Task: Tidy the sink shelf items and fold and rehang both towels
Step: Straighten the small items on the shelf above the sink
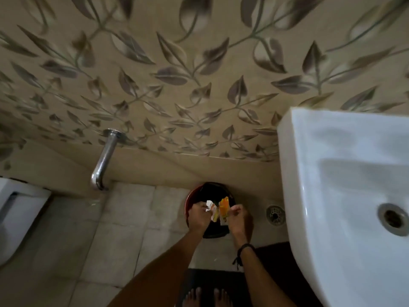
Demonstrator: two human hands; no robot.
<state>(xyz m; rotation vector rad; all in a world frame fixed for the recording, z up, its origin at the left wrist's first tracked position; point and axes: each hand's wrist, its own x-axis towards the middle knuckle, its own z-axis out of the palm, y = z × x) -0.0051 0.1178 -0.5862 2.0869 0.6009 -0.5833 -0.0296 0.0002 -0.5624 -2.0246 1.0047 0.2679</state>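
Both my hands reach down over a small dark bin [192, 197] with a red rim that stands on the floor by the wall. My left hand [198, 214] pinches a white and orange wrapper [212, 209]. My right hand [240, 217] pinches an orange and yellow sachet [224, 208]. The two wrappers hang side by side just above the bin's mouth. The sink shelf and the towels are out of view.
A white wash basin [345, 196] juts out at the right. A chrome spout [104, 161] sticks out of the leaf-patterned wall. A floor drain [275, 214] lies right of the bin. A white toilet [15, 216] is at the left. My bare feet stand on a dark mat [272, 251].
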